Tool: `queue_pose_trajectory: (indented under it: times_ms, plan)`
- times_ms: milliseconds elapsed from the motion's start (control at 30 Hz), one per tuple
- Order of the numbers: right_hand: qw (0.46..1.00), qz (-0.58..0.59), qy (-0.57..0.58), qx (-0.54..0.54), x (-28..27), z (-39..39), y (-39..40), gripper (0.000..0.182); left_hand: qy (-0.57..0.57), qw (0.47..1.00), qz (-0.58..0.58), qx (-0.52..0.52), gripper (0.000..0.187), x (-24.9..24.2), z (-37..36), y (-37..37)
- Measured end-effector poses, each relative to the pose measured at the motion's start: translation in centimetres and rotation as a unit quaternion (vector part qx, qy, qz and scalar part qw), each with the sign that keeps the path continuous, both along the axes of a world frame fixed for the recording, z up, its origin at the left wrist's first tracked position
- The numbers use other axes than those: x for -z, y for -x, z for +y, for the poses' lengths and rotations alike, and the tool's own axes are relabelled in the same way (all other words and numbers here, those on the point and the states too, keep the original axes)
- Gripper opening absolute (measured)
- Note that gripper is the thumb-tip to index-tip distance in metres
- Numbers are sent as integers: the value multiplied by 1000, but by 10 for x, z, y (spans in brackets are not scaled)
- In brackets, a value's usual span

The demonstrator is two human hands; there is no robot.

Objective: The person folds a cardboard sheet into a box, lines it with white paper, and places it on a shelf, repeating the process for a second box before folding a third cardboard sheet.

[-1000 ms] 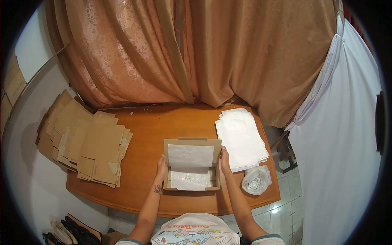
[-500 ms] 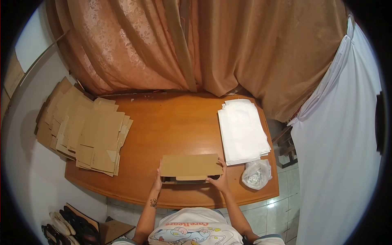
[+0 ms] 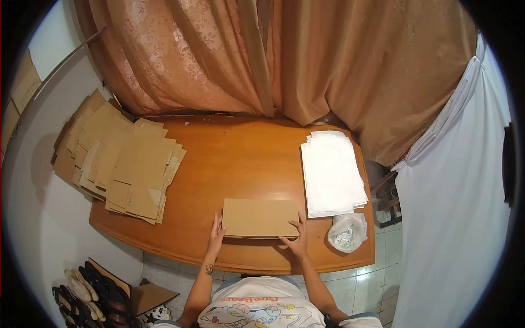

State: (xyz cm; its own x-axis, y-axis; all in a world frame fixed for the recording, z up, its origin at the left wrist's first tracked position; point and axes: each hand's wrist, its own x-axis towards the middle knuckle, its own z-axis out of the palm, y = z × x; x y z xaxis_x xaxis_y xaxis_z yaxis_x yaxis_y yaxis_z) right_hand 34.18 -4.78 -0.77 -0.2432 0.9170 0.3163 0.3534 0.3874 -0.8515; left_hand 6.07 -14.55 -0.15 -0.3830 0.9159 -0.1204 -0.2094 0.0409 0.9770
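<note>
A brown cardboard box (image 3: pixel 261 217) lies near the front edge of the wooden table, its lid down over the top. Against the box's left end rests my left hand (image 3: pixel 216 234), fingers stretched out and pointing away from me. My right hand (image 3: pixel 297 236) is at the right end, its thumb at the front edge and its fingers curved over the top corner, gripping the box. Whatever is inside the box is hidden.
Flattened cardboard sheets (image 3: pixel 136 169) are piled at the left of the table (image 3: pixel 235 158). White sheets (image 3: pixel 333 172) lie stacked at the right, with a plastic bag (image 3: pixel 347 232) in front of them. Curtains (image 3: pixel 350 65) hang behind; footwear (image 3: pixel 98 290) sits at lower left.
The box lid has come down, and the gap at its front has closed to a thin line. The whole view has shifted slightly.
</note>
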Motion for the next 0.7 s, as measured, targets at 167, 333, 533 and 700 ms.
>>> queue_pose_trajectory:
  times_ms: [167,333,533,700]
  plan:
    - [1000,20,20,-14,7,-3,-2,61,6,1000,2,31,56,16,-6,8]
    - [1000,3,11,-26,2,-3,-6,63,18,999,-6,30,56,28,-9,8]
    - [998,-68,-1,5,-2,-23,11,64,158,968,-61,-187,77,17,-23,-21]
    - [991,-81,15,-102,-6,-42,46,55,165,961,46,-217,85,42,-31,-30]
